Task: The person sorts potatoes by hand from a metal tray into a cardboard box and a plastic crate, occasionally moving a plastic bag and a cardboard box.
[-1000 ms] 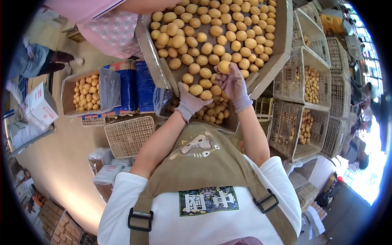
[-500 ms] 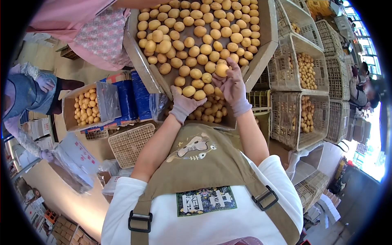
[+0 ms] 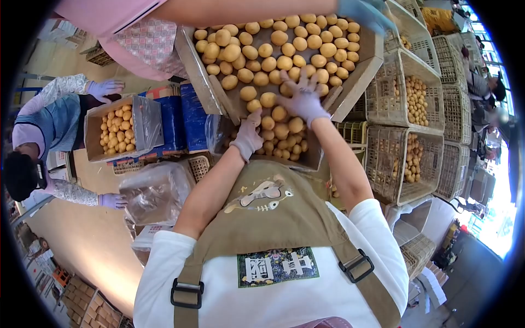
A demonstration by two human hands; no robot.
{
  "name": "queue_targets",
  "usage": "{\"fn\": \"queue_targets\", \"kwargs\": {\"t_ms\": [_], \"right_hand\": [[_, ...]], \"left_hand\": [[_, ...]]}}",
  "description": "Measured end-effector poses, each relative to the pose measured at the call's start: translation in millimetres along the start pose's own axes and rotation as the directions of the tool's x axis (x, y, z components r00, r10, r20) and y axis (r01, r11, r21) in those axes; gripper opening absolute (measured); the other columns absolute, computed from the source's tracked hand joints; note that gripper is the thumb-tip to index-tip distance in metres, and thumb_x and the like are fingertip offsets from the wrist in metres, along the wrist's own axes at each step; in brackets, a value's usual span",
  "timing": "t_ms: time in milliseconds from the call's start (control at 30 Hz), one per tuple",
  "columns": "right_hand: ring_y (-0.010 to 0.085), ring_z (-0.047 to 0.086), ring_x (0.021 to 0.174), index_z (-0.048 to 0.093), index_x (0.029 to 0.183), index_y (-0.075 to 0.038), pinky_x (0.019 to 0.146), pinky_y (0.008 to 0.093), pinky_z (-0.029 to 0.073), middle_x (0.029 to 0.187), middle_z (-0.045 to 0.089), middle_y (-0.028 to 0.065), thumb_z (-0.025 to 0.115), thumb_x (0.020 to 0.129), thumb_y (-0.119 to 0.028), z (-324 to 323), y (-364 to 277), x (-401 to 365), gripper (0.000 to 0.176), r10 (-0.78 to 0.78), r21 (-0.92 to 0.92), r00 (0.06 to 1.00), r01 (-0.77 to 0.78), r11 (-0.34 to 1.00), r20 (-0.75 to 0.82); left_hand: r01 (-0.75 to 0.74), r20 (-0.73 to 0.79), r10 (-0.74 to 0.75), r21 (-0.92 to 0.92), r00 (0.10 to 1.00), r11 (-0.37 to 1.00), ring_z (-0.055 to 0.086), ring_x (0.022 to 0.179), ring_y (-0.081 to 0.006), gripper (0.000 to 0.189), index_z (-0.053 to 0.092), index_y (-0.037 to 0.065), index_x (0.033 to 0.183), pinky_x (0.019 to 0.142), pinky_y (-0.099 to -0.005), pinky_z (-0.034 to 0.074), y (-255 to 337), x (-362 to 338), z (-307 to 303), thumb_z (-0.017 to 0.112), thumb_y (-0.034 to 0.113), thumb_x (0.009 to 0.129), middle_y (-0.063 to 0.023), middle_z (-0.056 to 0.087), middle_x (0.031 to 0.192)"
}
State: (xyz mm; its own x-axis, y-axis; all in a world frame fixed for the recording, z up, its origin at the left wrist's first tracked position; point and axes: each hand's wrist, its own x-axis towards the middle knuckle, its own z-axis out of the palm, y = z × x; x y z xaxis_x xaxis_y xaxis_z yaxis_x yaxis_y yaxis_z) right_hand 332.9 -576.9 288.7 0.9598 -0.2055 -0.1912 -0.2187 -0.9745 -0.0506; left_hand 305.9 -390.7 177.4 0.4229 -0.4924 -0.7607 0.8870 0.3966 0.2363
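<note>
Round yellow-brown produce, like apricots or small potatoes (image 3: pixel 265 50), covers a sorting tray (image 3: pixel 358 82) with raised sides. More pieces lie in a box (image 3: pixel 311 156) below the tray's narrow mouth, against my apron. My right hand (image 3: pixel 303 101), in a pale lilac glove, lies over the pieces near the mouth with its fingers spread. My left hand (image 3: pixel 249 136), gloved too, is at the left of the mouth, beside the box. It is turned sideways, its fingers loosely extended and partly hidden. No piece shows in either hand.
A co-worker's arm (image 3: pixel 246 12) with a blue glove reaches across the tray's far side. Another person (image 3: pixel 63 126) at left stands by a box of produce (image 3: pixel 93 126) and touches a plastic-lined box (image 3: pixel 156 191). Plastic crates (image 3: pixel 377 164) with produce stand at right.
My right hand no longer holds a piece; its fingers have spread over the tray. My left hand has turned away from the pieces it touched. A co-worker's arm has come across the tray.
</note>
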Motion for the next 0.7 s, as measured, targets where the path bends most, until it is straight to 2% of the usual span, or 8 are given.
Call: {"fn": "queue_targets", "kwargs": {"t_ms": [100,133,233,267,300,367,500,700], "right_hand": [[0.0463,0.027,0.145,0.051,0.144,-0.032,0.117,0.0534,0.026,0.159,0.03,0.02,0.063,0.087,-0.052,-18,23,-17,0.061,-0.305,0.235,0.945,0.273,0.933,0.114],[0.0414,0.036,0.141,0.061,0.135,-0.027,0.115,0.0457,0.034,0.155,0.038,0.0182,0.065,0.088,-0.044,-22,36,-14,0.05,-0.266,0.276,0.946,0.21,0.938,0.184],[0.0468,0.046,0.13,0.067,0.126,-0.023,0.107,0.047,0.042,0.151,0.042,0.0189,0.061,0.089,-0.041,-18,48,-3,0.042,0.078,0.418,0.988,-0.016,0.908,-0.133],[0.0468,0.041,0.134,0.063,0.132,-0.024,0.109,0.0536,0.037,0.153,0.038,0.0208,0.062,0.088,-0.044,-1,44,1,0.048,0.11,0.335,0.961,-0.018,0.942,-0.255],[0.0465,0.033,0.14,0.054,0.141,-0.027,0.112,0.0638,0.025,0.157,0.031,0.0222,0.063,0.085,-0.05,-18,22,-3,0.061,0.045,0.151,0.998,-0.039,0.988,-0.036],[0.0457,0.026,0.143,0.045,0.148,-0.032,0.112,0.0711,0.014,0.159,0.026,0.0228,0.064,0.082,-0.055,-2,6,-18,0.072,-0.07,0.195,0.995,0.055,0.979,0.073],[0.0467,0.027,0.144,0.047,0.145,-0.04,0.113,0.0718,0.006,0.162,0.025,0.0162,0.061,0.084,-0.055,6,7,-46,0.065,-0.259,0.06,0.939,0.252,0.966,0.226],[0.0468,0.029,0.143,0.051,0.142,-0.04,0.115,0.0687,0.007,0.164,0.022,0.0122,0.064,0.085,-0.053,3,7,-46,0.06,-0.234,0.076,0.937,0.221,0.972,0.26]], "left_hand": [[0.082,0.129,-0.055,-0.214,0.99,0.973,0.036,0.139,-0.0273,0.077,0.043,0.024,0.146,0.112,-0.0662,0.018,14,-14,12,0.045,0.073,0.087,-0.0024,0.042,0.151],[0.106,0.146,-0.065,-0.298,0.987,0.949,0.035,0.141,-0.0277,0.08,0.041,0.024,0.146,0.112,-0.0678,0.017,19,-22,20,0.042,0.076,0.086,-0.0033,0.042,0.152],[0.116,0.11,-0.083,-0.35,0.99,0.93,0.032,0.143,-0.0322,0.086,0.035,0.023,0.151,0.11,-0.0735,0.019,19,-31,32,0.04,0.079,0.085,-0.0062,0.039,0.154],[0.122,0.112,-0.084,-0.393,0.99,0.912,0.032,0.144,-0.0335,0.087,0.034,0.022,0.151,0.109,-0.0737,0.021,18,-26,32,0.039,0.079,0.085,-0.0068,0.038,0.154],[0.128,0.112,-0.088,-0.432,0.99,0.893,0.032,0.144,-0.0348,0.088,0.033,0.022,0.152,0.109,-0.074,0.023,16,-22,30,0.039,0.079,0.085,-0.0074,0.037,0.155],[0.214,0.226,-0.118,-0.471,0.967,0.856,0.032,0.143,-0.0348,0.093,0.033,0.021,0.152,0.107,-0.069,0.031,17,-16,24,0.038,0.083,0.083,-0.0088,0.036,0.155],[0.18,0.312,-0.04,-0.435,0.949,0.883,0.032,0.142,-0.0361,0.096,0.032,0.019,0.153,0.108,-0.0646,0.034,17,-19,24,0.038,0.084,0.083,-0.0096,0.035,0.155],[0.154,0.315,-0.017,-0.414,0.949,0.897,0.032,0.143,-0.0365,0.097,0.032,0.018,0.153,0.107,-0.0642,0.035,16,-19,23,0.037,0.085,0.083,-0.0109,0.034,0.156]]}}
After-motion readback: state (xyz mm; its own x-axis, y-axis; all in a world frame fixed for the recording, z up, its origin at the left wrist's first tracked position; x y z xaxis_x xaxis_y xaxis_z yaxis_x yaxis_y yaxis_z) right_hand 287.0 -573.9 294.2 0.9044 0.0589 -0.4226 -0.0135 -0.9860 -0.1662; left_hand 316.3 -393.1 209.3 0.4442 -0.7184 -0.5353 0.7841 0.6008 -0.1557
